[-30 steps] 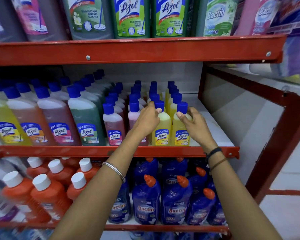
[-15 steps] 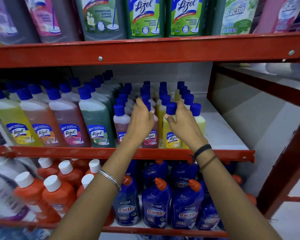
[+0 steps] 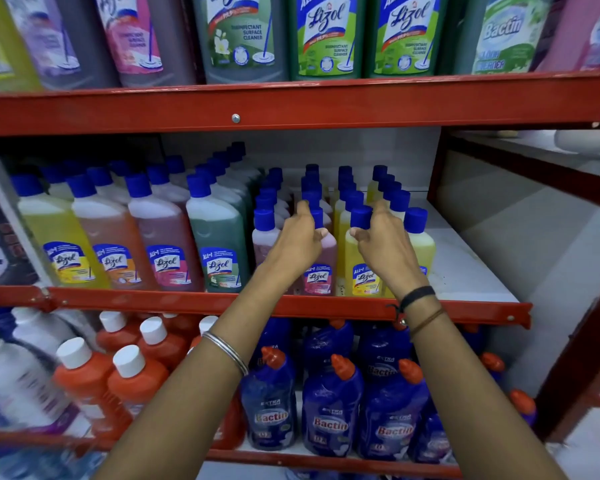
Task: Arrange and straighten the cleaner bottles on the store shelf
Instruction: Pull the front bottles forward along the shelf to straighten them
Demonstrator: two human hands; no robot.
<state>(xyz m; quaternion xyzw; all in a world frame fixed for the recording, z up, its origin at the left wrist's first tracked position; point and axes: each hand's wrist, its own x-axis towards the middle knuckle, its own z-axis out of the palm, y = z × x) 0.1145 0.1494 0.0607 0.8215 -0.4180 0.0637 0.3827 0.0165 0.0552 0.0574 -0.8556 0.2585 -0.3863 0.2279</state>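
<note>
Small Lizol cleaner bottles with blue caps stand in rows on the middle red shelf [image 3: 326, 308]. My left hand [image 3: 297, 242] wraps around the shoulder of the front pink bottle [image 3: 321, 271]. My right hand [image 3: 383, 245] grips the front yellow bottle [image 3: 359, 268] just under its cap. Another yellow bottle [image 3: 421, 240] stands to the right, partly behind my right hand. A further pink bottle [image 3: 265, 233] stands to the left of my left hand.
Larger Lizol bottles [image 3: 160, 244] fill the left of the same shelf. Big Lizol and Bactin bottles [image 3: 326, 36] stand above. Blue Bactin bottles [image 3: 329, 410] and orange bottles [image 3: 132, 382] sit below. Bare white shelf board [image 3: 465, 261] lies at the right end, beside a red upright [image 3: 437, 168].
My left hand shifted from the yellow bottle's cap to the pink bottle. My right hand moved from the rightmost yellow bottle to the one left of it. The camera moved closer.
</note>
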